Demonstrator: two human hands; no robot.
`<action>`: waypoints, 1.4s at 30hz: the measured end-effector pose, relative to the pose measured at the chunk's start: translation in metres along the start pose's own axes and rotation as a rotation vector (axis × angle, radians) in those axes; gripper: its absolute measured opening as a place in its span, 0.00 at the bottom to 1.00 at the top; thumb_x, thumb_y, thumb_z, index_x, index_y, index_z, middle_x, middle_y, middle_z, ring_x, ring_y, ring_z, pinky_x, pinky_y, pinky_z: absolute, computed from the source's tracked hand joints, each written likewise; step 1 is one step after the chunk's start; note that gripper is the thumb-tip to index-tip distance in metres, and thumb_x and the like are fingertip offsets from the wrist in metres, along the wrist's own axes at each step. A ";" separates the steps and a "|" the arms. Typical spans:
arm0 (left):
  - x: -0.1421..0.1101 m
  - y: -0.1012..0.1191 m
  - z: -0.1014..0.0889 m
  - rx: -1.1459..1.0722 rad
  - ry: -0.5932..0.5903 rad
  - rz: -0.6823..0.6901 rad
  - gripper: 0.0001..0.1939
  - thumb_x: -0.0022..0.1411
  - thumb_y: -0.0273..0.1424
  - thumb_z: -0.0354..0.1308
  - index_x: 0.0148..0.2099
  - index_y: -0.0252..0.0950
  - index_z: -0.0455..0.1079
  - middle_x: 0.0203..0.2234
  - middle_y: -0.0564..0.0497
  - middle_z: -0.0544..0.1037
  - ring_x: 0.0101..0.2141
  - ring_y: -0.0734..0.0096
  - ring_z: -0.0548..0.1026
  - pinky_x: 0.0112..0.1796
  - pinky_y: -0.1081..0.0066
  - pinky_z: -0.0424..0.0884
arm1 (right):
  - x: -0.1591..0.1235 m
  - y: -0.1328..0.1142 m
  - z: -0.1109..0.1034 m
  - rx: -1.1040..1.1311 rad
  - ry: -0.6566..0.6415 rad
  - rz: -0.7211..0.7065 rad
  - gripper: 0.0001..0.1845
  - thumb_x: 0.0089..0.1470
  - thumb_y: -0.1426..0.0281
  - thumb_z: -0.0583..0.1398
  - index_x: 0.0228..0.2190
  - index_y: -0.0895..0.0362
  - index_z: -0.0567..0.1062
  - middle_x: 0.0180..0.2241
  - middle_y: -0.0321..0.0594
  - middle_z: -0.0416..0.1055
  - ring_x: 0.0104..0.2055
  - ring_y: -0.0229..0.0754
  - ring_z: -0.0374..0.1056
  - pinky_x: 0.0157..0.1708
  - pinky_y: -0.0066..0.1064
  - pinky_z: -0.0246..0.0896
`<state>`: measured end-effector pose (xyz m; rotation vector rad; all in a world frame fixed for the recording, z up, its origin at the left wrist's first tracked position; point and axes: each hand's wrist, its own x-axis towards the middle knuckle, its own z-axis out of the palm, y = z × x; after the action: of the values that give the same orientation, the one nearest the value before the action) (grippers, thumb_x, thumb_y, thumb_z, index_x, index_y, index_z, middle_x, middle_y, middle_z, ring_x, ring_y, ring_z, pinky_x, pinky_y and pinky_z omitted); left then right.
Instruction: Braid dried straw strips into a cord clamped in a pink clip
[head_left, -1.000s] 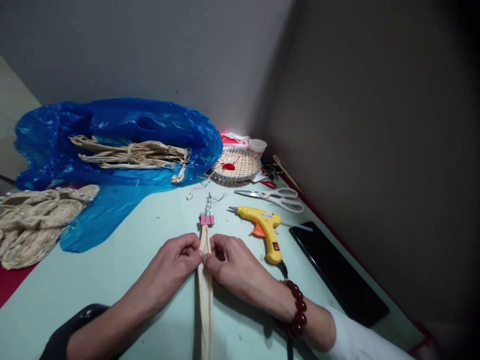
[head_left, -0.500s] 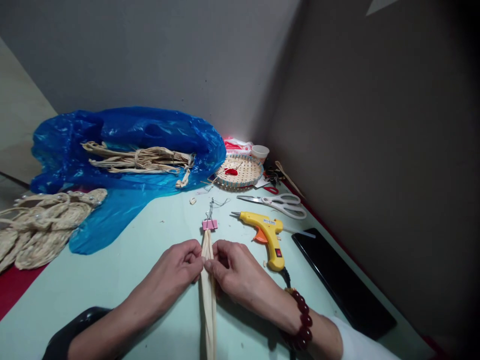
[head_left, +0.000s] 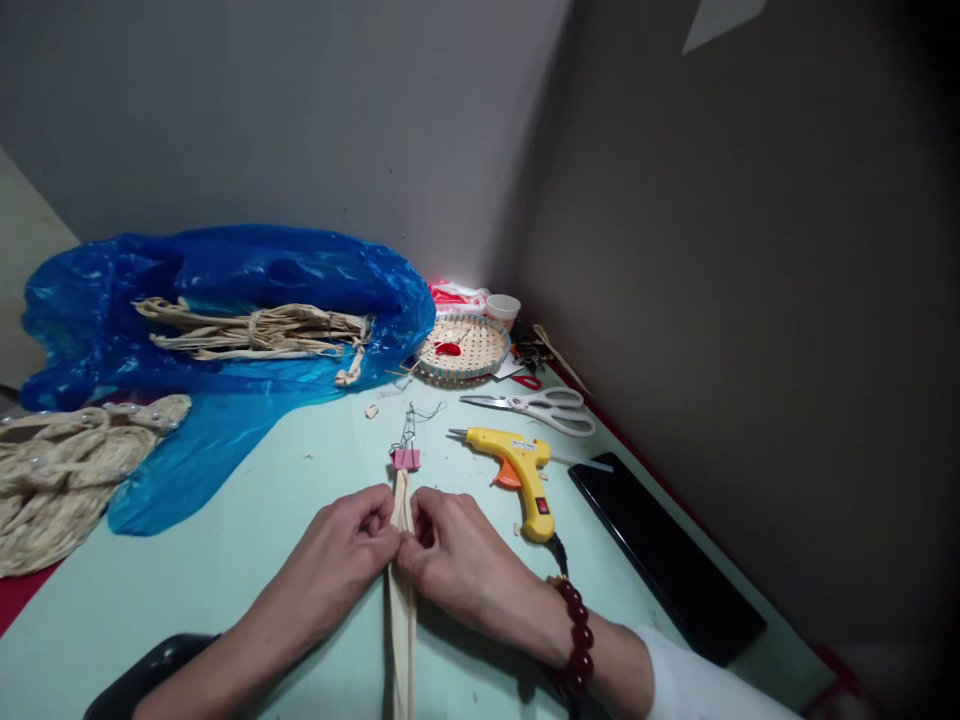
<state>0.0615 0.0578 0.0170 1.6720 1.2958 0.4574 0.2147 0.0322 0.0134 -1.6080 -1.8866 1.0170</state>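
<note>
Pale straw-like strips [head_left: 401, 620] run from a pink binder clip [head_left: 406, 459] toward me along the table. The clip grips their far end, and thin wire or thread lies beyond it. My left hand [head_left: 351, 535] pinches the strips from the left side, fingers curled. From the right, my right hand [head_left: 450, 545] pinches them too, its thumb close to the left thumb. The fingertips meet just below the clip and hide part of the strips. A beaded bracelet [head_left: 576, 635] circles my right wrist.
Right of my hands lie a yellow glue gun [head_left: 525, 470], white-handled scissors [head_left: 551, 405] and a black phone-like slab [head_left: 667, 560]. A woven basket [head_left: 480, 345] stands at the back. A blue plastic bag [head_left: 225, 260] bears a dried fibre bundle [head_left: 262, 330]; woven straw pieces [head_left: 67, 480] lie left.
The whole view has shifted, so things sit slightly farther left and lower. Both hands keep pinching the strips, with the fingertips drawn a little closer together.
</note>
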 end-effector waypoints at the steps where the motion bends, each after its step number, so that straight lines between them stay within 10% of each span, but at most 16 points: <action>1: 0.000 -0.001 -0.001 0.011 -0.004 0.007 0.10 0.55 0.33 0.49 0.24 0.40 0.53 0.20 0.60 0.57 0.25 0.71 0.58 0.27 0.72 0.54 | 0.000 -0.001 -0.001 -0.003 -0.003 0.000 0.05 0.48 0.71 0.54 0.23 0.56 0.62 0.21 0.33 0.62 0.23 0.34 0.54 0.22 0.26 0.43; 16: -0.007 -0.005 0.000 -0.277 -0.051 -0.150 0.11 0.57 0.38 0.54 0.27 0.38 0.61 0.13 0.59 0.70 0.12 0.79 0.56 0.17 0.77 0.50 | 0.003 0.007 -0.011 0.333 -0.203 0.042 0.01 0.47 0.71 0.54 0.27 0.56 0.65 0.17 0.32 0.66 0.17 0.33 0.59 0.18 0.22 0.50; 26: -0.020 0.009 -0.001 -0.873 0.085 -0.249 0.10 0.53 0.31 0.64 0.26 0.37 0.65 0.26 0.54 0.76 0.29 0.74 0.73 0.35 0.75 0.71 | 0.011 0.015 -0.019 0.385 -0.269 0.074 0.02 0.45 0.72 0.56 0.26 0.56 0.66 0.17 0.31 0.66 0.14 0.30 0.55 0.13 0.20 0.47; 34: -0.030 0.001 -0.009 -1.090 -0.077 -0.265 0.13 0.56 0.32 0.64 0.25 0.34 0.64 0.14 0.63 0.57 0.14 0.88 0.48 0.15 0.84 0.45 | 0.014 0.016 -0.021 0.364 -0.314 0.046 0.04 0.44 0.75 0.55 0.26 0.56 0.64 0.15 0.30 0.66 0.13 0.29 0.54 0.12 0.19 0.45; 42: -0.048 0.010 -0.006 -1.193 0.056 -0.195 0.05 0.60 0.22 0.58 0.30 0.30 0.72 0.25 0.50 0.71 0.30 0.74 0.71 0.35 0.73 0.71 | 0.013 0.016 -0.021 0.351 -0.323 0.011 0.03 0.46 0.75 0.55 0.26 0.56 0.64 0.13 0.27 0.63 0.12 0.28 0.54 0.12 0.18 0.45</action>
<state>0.0442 0.0172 0.0402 0.5297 0.8777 0.9210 0.2376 0.0506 0.0131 -1.3125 -1.7635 1.5909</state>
